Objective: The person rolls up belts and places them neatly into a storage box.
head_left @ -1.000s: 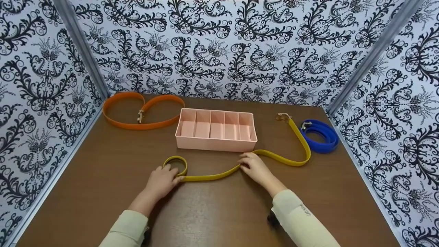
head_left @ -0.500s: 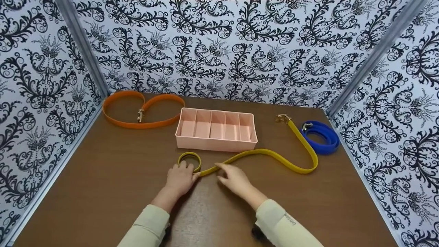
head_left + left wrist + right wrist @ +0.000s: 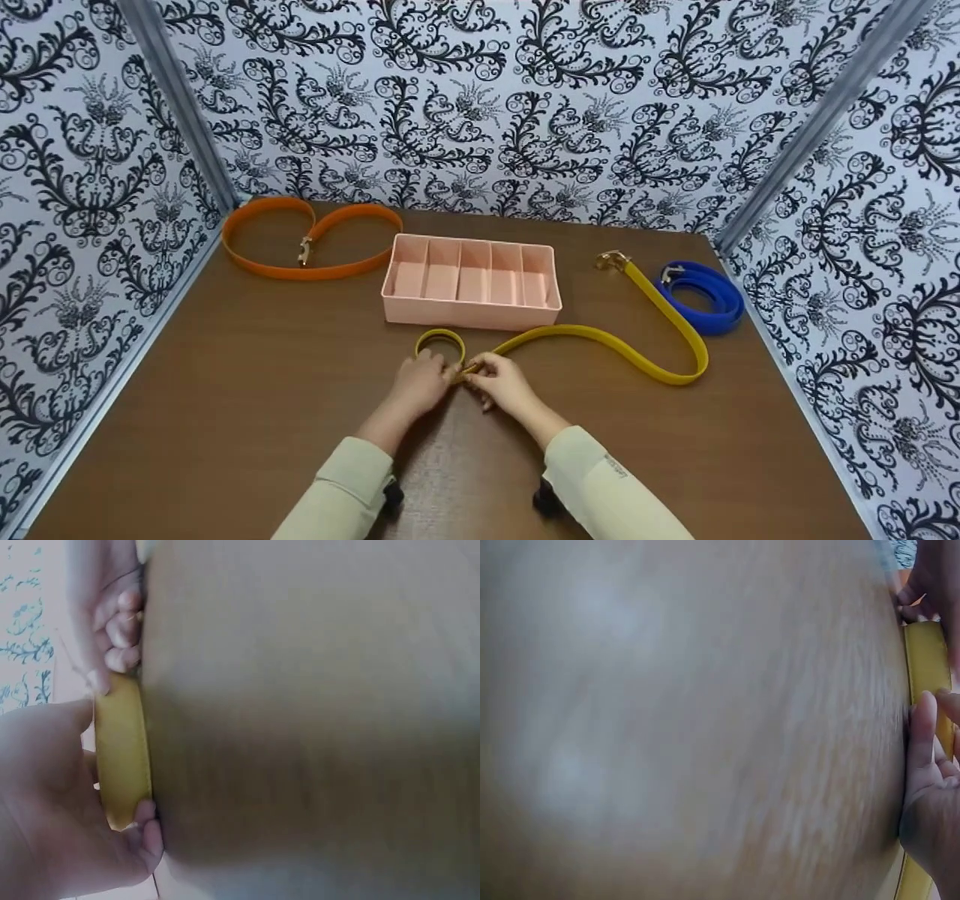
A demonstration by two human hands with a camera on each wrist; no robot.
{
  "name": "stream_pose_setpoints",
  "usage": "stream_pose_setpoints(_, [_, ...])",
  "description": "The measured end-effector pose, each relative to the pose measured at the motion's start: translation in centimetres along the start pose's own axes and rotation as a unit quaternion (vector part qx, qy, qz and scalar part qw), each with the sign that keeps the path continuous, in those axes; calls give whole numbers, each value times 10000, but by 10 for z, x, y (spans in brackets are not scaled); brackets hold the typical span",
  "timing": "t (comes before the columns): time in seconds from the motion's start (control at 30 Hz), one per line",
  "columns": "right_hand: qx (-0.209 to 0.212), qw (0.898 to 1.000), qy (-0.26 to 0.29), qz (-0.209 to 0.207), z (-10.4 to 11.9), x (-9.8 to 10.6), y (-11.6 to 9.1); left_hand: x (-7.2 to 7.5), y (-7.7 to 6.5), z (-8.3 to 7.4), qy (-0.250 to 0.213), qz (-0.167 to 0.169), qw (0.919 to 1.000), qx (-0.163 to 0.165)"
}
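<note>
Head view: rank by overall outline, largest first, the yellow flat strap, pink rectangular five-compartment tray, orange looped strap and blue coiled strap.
1. Yellow flat strap, spread widest.
2. Pink rectangular five-compartment tray and orange looped strap: too alike to rank.
3. Blue coiled strap.

We look into a booth (image 3: 480,82) set round a brown table (image 3: 225,405): walls (image 3: 900,247) in one black-and-white scroll pattern rise along its far, left and right edges, and grey posts (image 3: 184,105) stand at both far corners. Pale strips (image 3: 124,390) line the left and right edges. Whether a lab or a workshop houses the booth, we cannot tell.
</note>
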State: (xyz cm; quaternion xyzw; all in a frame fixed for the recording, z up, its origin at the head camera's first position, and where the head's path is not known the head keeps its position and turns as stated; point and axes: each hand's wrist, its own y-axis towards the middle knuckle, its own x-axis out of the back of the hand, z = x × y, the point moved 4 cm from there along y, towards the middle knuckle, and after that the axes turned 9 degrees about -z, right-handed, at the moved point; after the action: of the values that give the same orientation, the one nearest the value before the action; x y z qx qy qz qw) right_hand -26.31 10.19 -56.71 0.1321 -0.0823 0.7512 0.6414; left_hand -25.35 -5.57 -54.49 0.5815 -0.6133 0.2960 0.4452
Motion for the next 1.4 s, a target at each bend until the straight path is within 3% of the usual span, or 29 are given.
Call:
stream_pose_setpoints(0.17, [78,9999,41,48,1,-2,-2,10,7,10,-734,431,9962,161])
stream_pose_setpoints(0.27, [87,9997,-231,60,4,-4,-5,15,11,13,-945,693,9925,353])
stream_pose_setpoints(0.4, [263,9947,-988,43,12,-8,-5,19,16,16,-729,607,9940,538])
stream_pose_setpoints(0.47, [479,9851,-1650,22,18,-9,-5,21,18,18,-623,451,9952,610])
stream_pose_setpoints(0.5, [635,9764,-2065,14,22,-9,-5,21,18,19,-591,376,9955,645])
stream_pose_setpoints(0.57, [1096,9468,-3025,-27,30,-10,-5,22,19,21,-603,264,9949,770])
stream_pose_setpoints(0.67, [1795,8852,-4289,-146,39,-12,-7,23,20,20,-655,173,9939,875])
stream_pose_setpoints(0.73, [2277,8501,-4744,-227,43,-13,-9,24,22,19,-599,121,9942,880])
stream_pose_setpoints(0.8, [2671,8285,-4916,-232,45,-14,-10,25,24,19,-510,47,9951,846])
stream_pose_setpoints(0.87, [3038,8157,-4920,-176,45,-13,-12,26,25,20,-355,-39,9964,770])
stream_pose_setpoints(0.97, [3464,8081,-4764,-74,44,-13,-13,26,24,19,52,-99,9978,652])
stream_pose_setpoints(1.1, [3698,8146,-4468,85,44,-12,-13,25,22,15,310,-85,9986,420])
stream_pose_setpoints(1.3, [3465,8304,-4354,277,43,-12,-10,23,22,2,-84,224,9990,387])
stream_pose_setpoints(1.4, [3356,8349,-4354,257,44,-11,-9,21,22,-6,-41,268,9992,287])
